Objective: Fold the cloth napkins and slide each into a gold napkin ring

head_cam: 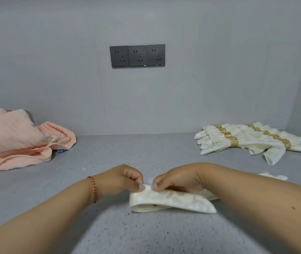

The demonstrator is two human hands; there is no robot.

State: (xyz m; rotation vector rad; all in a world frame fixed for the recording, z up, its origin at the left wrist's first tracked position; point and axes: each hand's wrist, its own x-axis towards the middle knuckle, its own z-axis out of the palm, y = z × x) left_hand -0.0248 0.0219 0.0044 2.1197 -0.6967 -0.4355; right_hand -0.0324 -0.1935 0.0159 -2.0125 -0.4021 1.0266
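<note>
A cream patterned cloth napkin (pixel 171 201) lies folded into a narrow band on the grey counter (pixel 146 231), just in front of me. My left hand (pixel 120 177) pinches its far left edge with thumb and fingers. My right hand (pixel 178 177) pinches the same edge right beside it, with the rest of the band running under its palm. Several finished napkins (pixel 252 142) lie at the back right, each held in a gold napkin ring (pixel 234 141). No loose ring shows near my hands.
A heap of pink cloth (pixel 17 138) covers the back left of the counter, with a small blue object (pixel 60 151) at its edge. A bit of white cloth (pixel 272 175) peeks out behind my right forearm. Three dark wall sockets (pixel 137 55) sit on the grey wall.
</note>
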